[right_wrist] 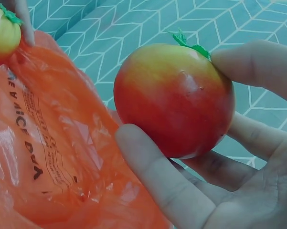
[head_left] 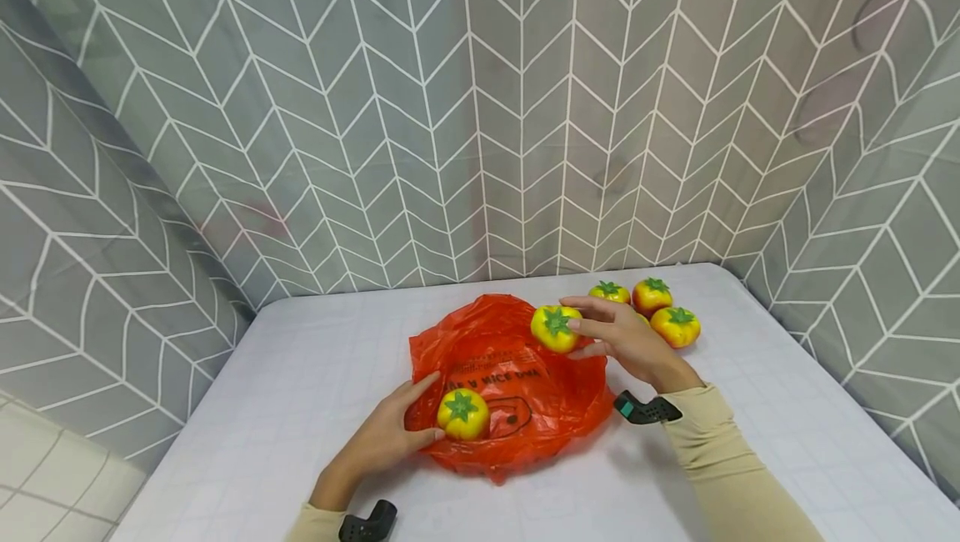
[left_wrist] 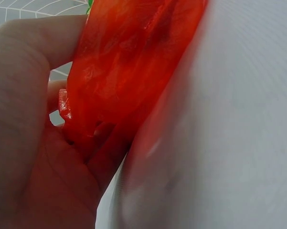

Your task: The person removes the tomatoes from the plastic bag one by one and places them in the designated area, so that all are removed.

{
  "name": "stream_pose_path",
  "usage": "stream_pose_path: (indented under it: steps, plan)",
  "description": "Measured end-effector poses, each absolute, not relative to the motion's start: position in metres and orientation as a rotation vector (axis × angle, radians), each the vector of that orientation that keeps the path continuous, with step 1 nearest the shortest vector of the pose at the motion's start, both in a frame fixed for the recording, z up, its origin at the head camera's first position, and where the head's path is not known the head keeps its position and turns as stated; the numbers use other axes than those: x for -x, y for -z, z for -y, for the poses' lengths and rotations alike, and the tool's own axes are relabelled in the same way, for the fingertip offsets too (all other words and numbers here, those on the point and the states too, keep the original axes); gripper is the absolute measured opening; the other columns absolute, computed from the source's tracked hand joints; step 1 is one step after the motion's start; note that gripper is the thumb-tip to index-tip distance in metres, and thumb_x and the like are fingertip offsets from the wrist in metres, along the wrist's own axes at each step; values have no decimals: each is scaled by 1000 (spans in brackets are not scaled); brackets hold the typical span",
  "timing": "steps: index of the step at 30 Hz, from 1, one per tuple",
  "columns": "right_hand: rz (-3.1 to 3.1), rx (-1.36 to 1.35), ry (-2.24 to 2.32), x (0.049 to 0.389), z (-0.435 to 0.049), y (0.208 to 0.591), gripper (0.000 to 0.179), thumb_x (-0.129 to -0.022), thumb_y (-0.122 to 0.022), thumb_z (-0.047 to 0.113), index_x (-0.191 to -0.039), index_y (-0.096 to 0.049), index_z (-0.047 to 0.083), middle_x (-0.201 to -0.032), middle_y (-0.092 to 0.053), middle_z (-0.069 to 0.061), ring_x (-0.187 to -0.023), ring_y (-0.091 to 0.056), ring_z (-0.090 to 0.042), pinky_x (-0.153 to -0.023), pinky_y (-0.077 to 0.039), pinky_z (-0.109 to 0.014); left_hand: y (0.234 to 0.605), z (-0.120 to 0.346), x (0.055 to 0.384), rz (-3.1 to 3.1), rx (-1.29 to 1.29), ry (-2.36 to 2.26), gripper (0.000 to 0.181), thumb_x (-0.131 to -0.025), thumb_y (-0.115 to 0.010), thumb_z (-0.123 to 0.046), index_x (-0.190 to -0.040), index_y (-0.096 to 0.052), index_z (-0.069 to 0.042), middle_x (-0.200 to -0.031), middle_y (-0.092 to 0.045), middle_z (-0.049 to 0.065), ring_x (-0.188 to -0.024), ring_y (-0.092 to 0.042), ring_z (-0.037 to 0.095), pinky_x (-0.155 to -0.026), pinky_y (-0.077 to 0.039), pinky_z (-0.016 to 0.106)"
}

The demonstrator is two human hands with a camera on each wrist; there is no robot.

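Note:
A red plastic bag lies spread on the table with its mouth facing up and black printing inside. My left hand holds the bag's left edge, thumb on the near side; in the left wrist view its fingers curl around the red film. Just beside that thumb, a yellow tomato with a green leafy top sits in the bag. My right hand grips another tomato over the bag's right far side. Seen from the right wrist, this tomato is yellow on top and glossy red below.
Behind my right hand, several more tomatoes stand grouped at the table's far right, one partly hidden by the hand. The white table ends at a grey curtain with white zigzag lines, which also runs along both sides.

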State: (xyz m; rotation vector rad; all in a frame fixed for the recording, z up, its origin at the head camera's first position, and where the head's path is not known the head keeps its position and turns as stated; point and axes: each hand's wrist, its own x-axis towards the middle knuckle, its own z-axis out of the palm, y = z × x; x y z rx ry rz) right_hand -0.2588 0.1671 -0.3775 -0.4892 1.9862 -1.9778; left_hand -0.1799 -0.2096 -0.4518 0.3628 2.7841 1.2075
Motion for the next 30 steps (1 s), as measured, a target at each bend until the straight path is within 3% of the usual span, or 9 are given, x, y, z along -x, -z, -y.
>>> stream_pose_path:
  steps: [21,30]
  plan:
    - [-2035,382,1981,253,-182,380,61,-98,-67,22,-147,-43,-4,-144,-46,-19,-113,-61,-24,-92,-55,-47,452,210,180,-2795,-393,-1199,81,-82,-81,-32,-153,-44,-21,-153,-43,13,-141,-38,37,-113,-27,64]
    - [-2045,383,1980,253,-186,381,58,-98,-66,22,-148,-45,0,-147,-43,-19,-110,-61,-25,-87,-58,-45,453,211,181,-2783,-387,-1219,82,-81,-81,-32,-153,-44,-21,-153,-43,12,-142,-37,38,-113,-26,65]
